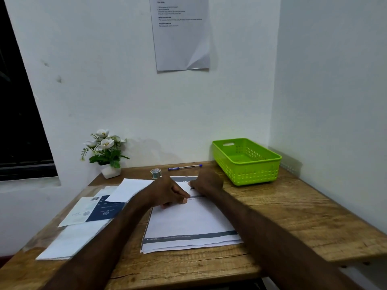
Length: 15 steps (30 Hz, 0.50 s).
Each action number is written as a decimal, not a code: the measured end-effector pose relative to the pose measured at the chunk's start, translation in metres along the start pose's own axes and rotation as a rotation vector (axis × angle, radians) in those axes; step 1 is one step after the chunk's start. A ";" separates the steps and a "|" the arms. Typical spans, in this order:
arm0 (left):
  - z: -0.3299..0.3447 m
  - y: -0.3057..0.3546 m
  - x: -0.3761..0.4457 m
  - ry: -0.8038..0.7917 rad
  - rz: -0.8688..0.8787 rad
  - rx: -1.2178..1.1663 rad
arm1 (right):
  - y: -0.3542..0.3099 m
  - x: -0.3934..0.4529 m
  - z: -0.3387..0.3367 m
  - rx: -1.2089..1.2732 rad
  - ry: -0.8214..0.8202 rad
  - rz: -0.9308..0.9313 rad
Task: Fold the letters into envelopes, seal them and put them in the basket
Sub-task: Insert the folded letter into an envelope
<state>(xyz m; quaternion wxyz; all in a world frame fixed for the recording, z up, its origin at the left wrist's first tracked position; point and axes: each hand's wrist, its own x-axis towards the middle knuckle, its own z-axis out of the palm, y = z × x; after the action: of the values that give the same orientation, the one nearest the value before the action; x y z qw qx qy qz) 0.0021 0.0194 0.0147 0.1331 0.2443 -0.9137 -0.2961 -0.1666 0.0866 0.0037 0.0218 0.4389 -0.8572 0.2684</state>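
A small stack of white letters with grey bands lies in the middle of the wooden table. My left hand rests on the upper part of the top sheet with curled fingers, thumb tip pressed to the paper. My right hand sits at the sheet's far edge, fingers curled down onto it; whether it pinches the edge is hidden. Envelopes and papers, some white and one dark blue, lie fanned out to the left. The green basket stands at the back right and holds nothing visible.
A roll of tape and a blue pen lie near the wall behind the letters. A potted white flower stands at the back left. A printed sheet hangs on the wall. The table's right side meets the corner wall.
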 end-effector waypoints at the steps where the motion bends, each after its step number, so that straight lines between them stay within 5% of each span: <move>1: 0.000 0.000 0.000 -0.002 0.004 -0.004 | -0.001 -0.001 -0.001 -0.004 -0.003 0.008; 6: 0.001 0.002 -0.001 0.022 0.019 0.003 | 0.002 -0.002 -0.005 0.051 -0.067 -0.009; 11: -0.016 -0.004 0.019 0.391 -0.001 0.335 | 0.007 0.005 -0.006 0.183 -0.271 -0.023; 15: -0.013 -0.005 0.040 0.168 -0.110 0.655 | 0.005 0.006 -0.003 0.144 -0.296 -0.050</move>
<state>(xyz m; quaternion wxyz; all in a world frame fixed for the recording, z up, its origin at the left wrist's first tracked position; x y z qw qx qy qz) -0.0245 -0.0111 0.0259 0.1063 0.3463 -0.9317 0.0273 -0.1749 0.0857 0.0061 -0.1295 0.4955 -0.8184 0.2607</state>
